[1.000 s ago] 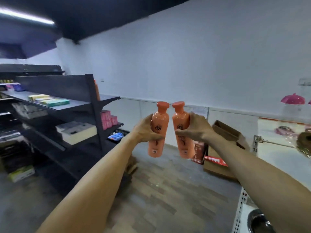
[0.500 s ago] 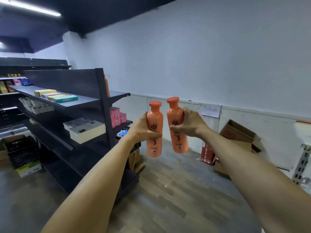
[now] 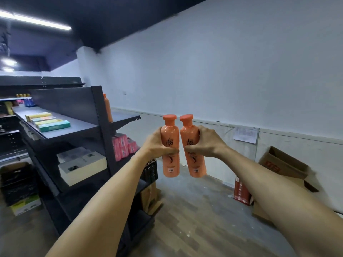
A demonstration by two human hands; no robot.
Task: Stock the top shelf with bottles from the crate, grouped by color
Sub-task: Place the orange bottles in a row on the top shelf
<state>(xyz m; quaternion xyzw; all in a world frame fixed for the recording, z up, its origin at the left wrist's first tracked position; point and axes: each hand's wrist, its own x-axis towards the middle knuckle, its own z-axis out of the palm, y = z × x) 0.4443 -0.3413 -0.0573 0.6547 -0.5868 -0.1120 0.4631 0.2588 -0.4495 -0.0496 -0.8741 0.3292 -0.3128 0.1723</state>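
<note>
White-walled stockroom, top shelf (image 3: 128, 117) at left bearing one orange bottle (image 3: 108, 108); upright in mid-air short of it, left bottle (image 3: 170, 164) and right bottle (image 3: 195, 164), each wrapped mid-body by left hand (image 3: 156, 145) and right hand (image 3: 208, 143); smooth rigid plastic, likely light, slippery, best gripped mid-body.

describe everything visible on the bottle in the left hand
The left bottle is glossy orange, plastic by the look: flat orange cap, narrow neck, rounded shoulders, straight body. Dark lettering and a swirl mark its front, a small white label near the base. The left hand grips its middle, holding it upright in the air close beside the matching right bottle; whether they touch is unclear.
</note>
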